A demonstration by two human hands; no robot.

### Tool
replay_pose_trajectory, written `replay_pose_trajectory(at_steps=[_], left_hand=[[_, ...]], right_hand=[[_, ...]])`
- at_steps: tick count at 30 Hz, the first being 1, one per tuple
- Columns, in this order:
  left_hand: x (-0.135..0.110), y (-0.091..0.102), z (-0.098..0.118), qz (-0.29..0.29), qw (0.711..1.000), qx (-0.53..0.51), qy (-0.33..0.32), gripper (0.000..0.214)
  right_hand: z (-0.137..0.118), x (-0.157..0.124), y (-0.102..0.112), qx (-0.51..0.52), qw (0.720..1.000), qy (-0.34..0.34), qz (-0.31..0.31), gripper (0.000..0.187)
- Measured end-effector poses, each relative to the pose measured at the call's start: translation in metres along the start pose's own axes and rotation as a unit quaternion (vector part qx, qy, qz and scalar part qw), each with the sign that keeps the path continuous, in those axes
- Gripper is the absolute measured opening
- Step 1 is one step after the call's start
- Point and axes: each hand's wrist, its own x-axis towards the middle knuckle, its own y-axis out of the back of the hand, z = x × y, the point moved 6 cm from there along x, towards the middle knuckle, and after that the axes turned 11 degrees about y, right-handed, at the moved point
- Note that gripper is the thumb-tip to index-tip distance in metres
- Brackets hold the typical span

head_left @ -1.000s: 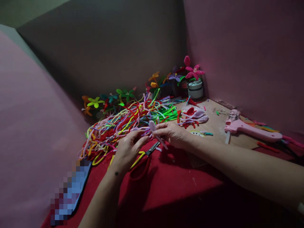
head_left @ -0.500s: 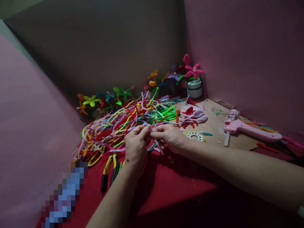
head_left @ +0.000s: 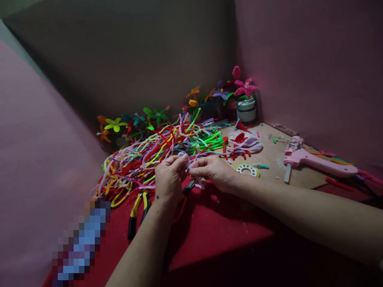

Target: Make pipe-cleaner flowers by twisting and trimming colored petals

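Observation:
A pale lilac pipe cleaner (head_left: 189, 162), bent into loops, is pinched between my two hands. My left hand (head_left: 170, 175) grips it with thumb and forefinger near its upper end. On the other side, my right hand (head_left: 211, 171) pinches it too, and part of the lilac piece hangs below those fingers. Just behind the hands lies a large heap of coloured pipe cleaners (head_left: 155, 147). Yellow-and-black pliers (head_left: 135, 211) rest on the red cloth left of my left wrist. Under the hands a dark tool tip (head_left: 188, 187) shows, mostly hidden.
A pink glue gun (head_left: 323, 161) lies on the wooden board (head_left: 272, 159) at right. Near my right wrist is a roll of tape (head_left: 247, 170). Lilac and red petal loops (head_left: 248, 143) sit behind it. Pipe-cleaner flowers (head_left: 158, 115) and a lidded jar (head_left: 246, 110) stand along the wall.
My hands have shifted slightly apart. The lilac pipe cleaner's hanging end has turned and drawn up under my right fingers. The view has moved a little.

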Motion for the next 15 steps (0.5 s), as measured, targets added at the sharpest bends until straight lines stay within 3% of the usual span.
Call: replay_pose_trajectory(at_steps=[5, 8, 11, 15], left_hand=[[0.005, 0.007, 0.004, -0.004, 0.999, -0.008, -0.032, 0.021], [0.006, 0.009, 0.002, 0.008, 1.000, -0.005, -0.029, 0.022], [0.006, 0.011, 0.002, 0.025, 0.999, -0.004, -0.033, 0.022], [0.005, 0.010, 0.003, -0.001, 0.999, -0.003, -0.035, 0.021]], right_hand=[[0.010, -0.003, -0.007, 0.004, 0.996, -0.067, -0.050, 0.018], [0.009, -0.006, -0.007, -0.023, 0.995, -0.097, -0.027, 0.018], [0.006, -0.010, -0.009, -0.056, 0.992, -0.112, -0.006, 0.018], [0.001, -0.010, -0.015, -0.034, 0.995, -0.084, -0.041, 0.016]])
